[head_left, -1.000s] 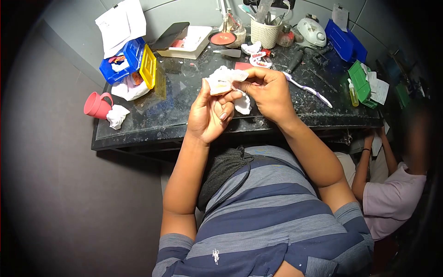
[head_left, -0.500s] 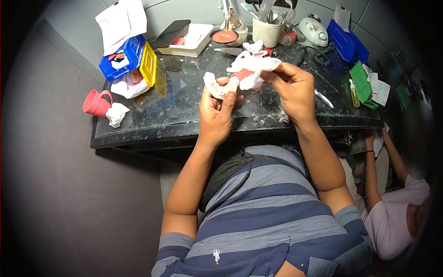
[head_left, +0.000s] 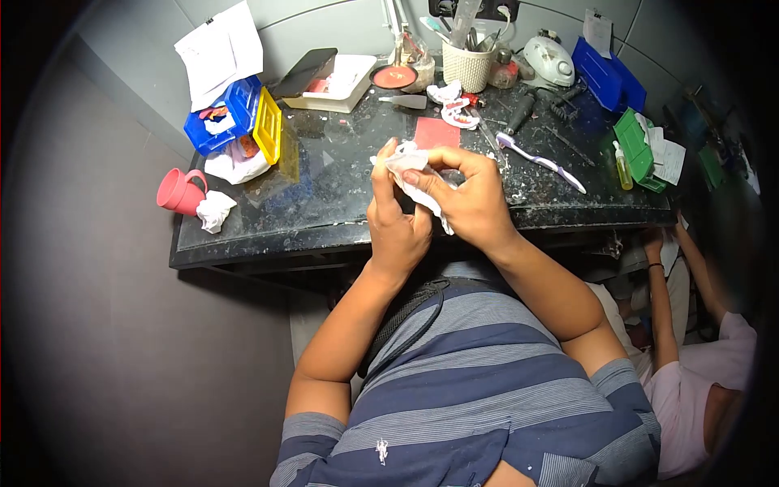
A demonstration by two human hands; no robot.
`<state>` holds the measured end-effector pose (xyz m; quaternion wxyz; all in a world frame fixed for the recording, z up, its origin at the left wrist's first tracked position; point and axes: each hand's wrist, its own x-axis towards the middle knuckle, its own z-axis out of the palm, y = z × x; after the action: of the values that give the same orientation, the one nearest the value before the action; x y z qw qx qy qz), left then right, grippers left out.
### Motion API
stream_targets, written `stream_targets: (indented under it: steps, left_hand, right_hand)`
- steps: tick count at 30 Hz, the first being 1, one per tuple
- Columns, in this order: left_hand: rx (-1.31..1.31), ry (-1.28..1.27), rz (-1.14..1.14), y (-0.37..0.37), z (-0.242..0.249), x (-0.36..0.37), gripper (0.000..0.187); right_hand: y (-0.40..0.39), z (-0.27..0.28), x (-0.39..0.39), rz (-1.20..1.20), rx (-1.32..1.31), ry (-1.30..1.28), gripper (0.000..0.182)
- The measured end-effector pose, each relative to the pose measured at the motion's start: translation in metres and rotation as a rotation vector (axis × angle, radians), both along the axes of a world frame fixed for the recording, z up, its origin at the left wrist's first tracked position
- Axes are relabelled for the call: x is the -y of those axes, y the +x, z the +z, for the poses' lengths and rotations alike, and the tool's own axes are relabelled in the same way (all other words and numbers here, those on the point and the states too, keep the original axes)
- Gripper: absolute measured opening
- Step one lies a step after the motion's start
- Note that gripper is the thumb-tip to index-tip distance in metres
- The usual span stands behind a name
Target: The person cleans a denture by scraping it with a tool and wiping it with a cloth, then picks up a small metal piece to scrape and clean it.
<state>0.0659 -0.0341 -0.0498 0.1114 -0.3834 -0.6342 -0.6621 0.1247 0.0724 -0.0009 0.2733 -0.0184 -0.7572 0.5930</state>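
Observation:
My right hand [head_left: 466, 195] pinches a crumpled white tissue [head_left: 414, 172] over the fingers of my left hand [head_left: 398, 223]. My left hand is curled round a pale cast, of which little shows because the tissue and fingers cover it. Just beyond the hands a flat red square sheet [head_left: 438, 133] lies on the black worktop. Behind it rest a dental model with pink gums and teeth [head_left: 460, 115] and a white cast [head_left: 444, 92]. A white and purple toothbrush [head_left: 540, 160] lies to the right of my right hand.
At the left are a red mug [head_left: 180, 191], a crumpled tissue [head_left: 215, 211] and blue and yellow boxes [head_left: 268, 126]. A white tray [head_left: 350, 96] and a utensil cup [head_left: 466, 68] stand at the back. A green box [head_left: 635, 146] is at the right, near another person's arms [head_left: 661, 308].
Both hands have come together closer to my body. The tissue has left the red sheet and now covers the cast in my left hand. The dental model and toothbrush are more exposed.

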Motion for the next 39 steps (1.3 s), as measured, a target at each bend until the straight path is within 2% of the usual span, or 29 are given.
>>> stream_targets:
  steps: [4,6,10,12,14,20,22,24,27,30,33,35,39]
  left_hand:
    - [-0.085,-0.029,0.102,0.001,-0.008,-0.002,0.061]
    - [-0.145,-0.04,0.116,0.002,-0.008,-0.002,0.061]
    - [-0.296,-0.114,0.194,0.004,-0.007,-0.002,0.066]
    - [-0.177,-0.105,0.129,0.008,-0.01,0.001,0.064]
    - [-0.2,-0.093,0.181,0.008,-0.011,0.0,0.062]
    - [-0.232,-0.083,0.182,0.008,-0.008,-0.005,0.064]
    - [-0.323,-0.069,0.19,0.005,-0.013,-0.006,0.067]
    - [-0.162,-0.184,0.145,0.009,-0.018,0.0,0.065]
    - [-0.264,-0.101,0.144,0.004,-0.023,-0.003,0.065]
    - [-0.232,-0.025,0.148,0.007,-0.016,-0.006,0.061]
    - [-0.239,-0.104,0.199,0.008,-0.015,-0.004,0.059]
    - [-0.212,-0.091,0.186,0.008,-0.016,-0.004,0.059]
    - [-0.222,-0.086,0.209,0.006,-0.018,-0.005,0.061]
  right_hand:
    - [0.002,-0.009,0.001,-0.067,-0.026,0.033,0.024]
    - [0.0,-0.018,0.0,-0.266,-0.067,0.278,0.028]
    - [-0.004,-0.024,0.001,-0.328,-0.111,0.332,0.029]
    - [0.001,-0.023,0.005,-0.328,-0.106,0.329,0.027]
    - [0.007,-0.02,0.008,-0.345,-0.134,0.413,0.023]
    - [0.001,-0.028,0.001,-0.354,-0.208,0.379,0.025]
    - [-0.001,-0.025,0.001,-0.357,-0.093,0.368,0.029]
    - [0.0,-0.022,0.003,-0.389,-0.088,0.387,0.025]
    - [0.002,-0.027,0.004,-0.393,-0.16,0.419,0.023]
    - [0.003,-0.036,0.004,-0.378,-0.179,0.439,0.025]
    - [0.006,-0.038,0.004,-0.343,-0.166,0.383,0.021]
    - [0.009,-0.037,0.007,-0.382,-0.208,0.494,0.017]
    - [0.009,-0.032,0.007,-0.381,-0.205,0.518,0.014]
